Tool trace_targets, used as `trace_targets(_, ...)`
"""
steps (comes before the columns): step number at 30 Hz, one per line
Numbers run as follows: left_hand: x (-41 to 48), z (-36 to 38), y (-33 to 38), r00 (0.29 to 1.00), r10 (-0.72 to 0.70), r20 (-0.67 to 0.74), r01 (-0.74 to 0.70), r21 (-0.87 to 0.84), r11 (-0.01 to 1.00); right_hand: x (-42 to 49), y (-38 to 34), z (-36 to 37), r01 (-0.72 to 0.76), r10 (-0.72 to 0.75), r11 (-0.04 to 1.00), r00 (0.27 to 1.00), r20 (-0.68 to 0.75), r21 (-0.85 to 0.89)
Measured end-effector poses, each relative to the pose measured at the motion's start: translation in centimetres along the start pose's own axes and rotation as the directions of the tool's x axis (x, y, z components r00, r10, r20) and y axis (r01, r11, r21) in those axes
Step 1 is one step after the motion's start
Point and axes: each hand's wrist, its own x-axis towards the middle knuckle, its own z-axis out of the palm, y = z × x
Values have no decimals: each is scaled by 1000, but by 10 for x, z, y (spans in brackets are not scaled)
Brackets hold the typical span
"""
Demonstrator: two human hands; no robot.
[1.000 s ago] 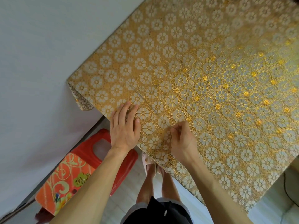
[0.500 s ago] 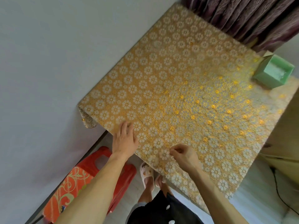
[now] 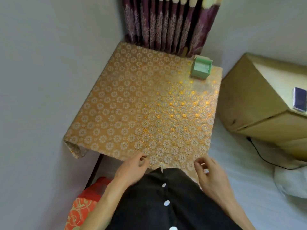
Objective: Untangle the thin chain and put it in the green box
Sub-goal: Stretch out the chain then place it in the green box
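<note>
The green box (image 3: 201,68) stands open at the table's far right corner, near the curtain. My left hand (image 3: 132,168) is at the table's near edge, its fingers loosely curled and blurred; whether it holds anything is unclear. My right hand (image 3: 211,173) is at the near edge further right, with thumb and fingers pinched together around a small pale glint. The thin chain itself is too fine to make out against the flowered golden tablecloth (image 3: 149,100). Both hands are far from the box.
A grey wall runs along the table's left side and a purple curtain (image 3: 167,24) hangs behind it. A red stool (image 3: 83,206) stands below left. On the right is a bed with a tan cabinet (image 3: 259,103), a dark phone (image 3: 299,99) and a black cable (image 3: 259,153).
The view has pulled back and up, bringing the whole table and box into sight. My left hand lifted from lying flat and curled. Both hands drew back to the near edge, further apart.
</note>
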Motion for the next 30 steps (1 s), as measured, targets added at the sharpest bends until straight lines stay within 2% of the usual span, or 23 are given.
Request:
trace_targets(6, -25, 36, 52, 977, 178, 117, -187, 74, 980, -68, 59, -34, -156, 172, 984, 959, -225, 86)
trace_targets(13, -30, 93, 143, 920, 362, 152, -388, 217, 896, -124, 129, -74, -294, 355, 926, 890, -285, 236)
trace_targets(15, -36, 118, 171, 908, 394, 140, -416, 191, 889, -140, 154, -91, -321, 386, 913, 879, -280, 253)
trace_targets(20, -72, 190, 219, 930, 349, 112, -353, 10, 936, -174, 218, -139, -396, 446, 889, 861, -243, 231)
trace_targets(25, -98, 242, 240, 950, 263, 170, -272, 31, 962, -186, 262, -185, -473, 530, 843, 815, -235, 257)
trace_targets(30, -89, 264, 265, 968, 185, 169, -195, 45, 980, -162, 284, -214, -498, 559, 817, 808, -187, 291)
